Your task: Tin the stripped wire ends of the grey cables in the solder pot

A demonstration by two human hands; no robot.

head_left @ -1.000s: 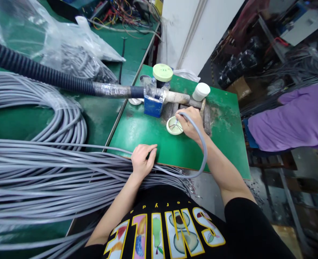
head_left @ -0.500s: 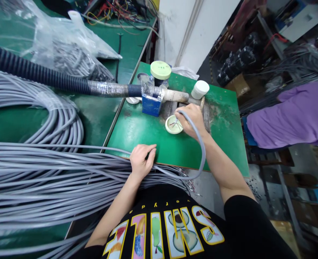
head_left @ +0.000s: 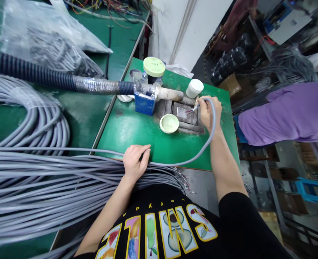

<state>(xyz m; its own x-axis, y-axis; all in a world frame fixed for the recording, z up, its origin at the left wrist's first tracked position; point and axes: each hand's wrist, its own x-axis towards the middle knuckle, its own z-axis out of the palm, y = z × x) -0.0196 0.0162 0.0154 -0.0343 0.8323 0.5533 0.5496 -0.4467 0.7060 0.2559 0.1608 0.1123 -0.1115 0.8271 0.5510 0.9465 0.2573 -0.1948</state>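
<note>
My right hand [head_left: 210, 112] is closed on a grey cable [head_left: 212, 135] close to its stripped end. The thin coloured wires [head_left: 189, 111] at that end point left, over the shiny square surface of a solder pot [head_left: 181, 112] in a grimy frame; whether they touch it I cannot tell. From there the cable loops down and left to my left hand [head_left: 136, 161], whose fingers curl around it at the table's front edge. A shallow pale dish [head_left: 169, 123] sits just in front of the pot.
A ribbed hose [head_left: 61, 80] crosses from the left, its nozzle [head_left: 172, 94] beside the pot on a blue box [head_left: 144, 104]. Behind stand a white jar [head_left: 194, 88] and a lidded tub [head_left: 153, 67]. Grey cable bundles [head_left: 53, 180] cover the left. A person in purple [head_left: 285, 113] is at right.
My right hand has moved right, carrying the wire ends from the pale dish to above the solder pot. The left hand keeps its place on the cable. The view has shifted slightly.
</note>
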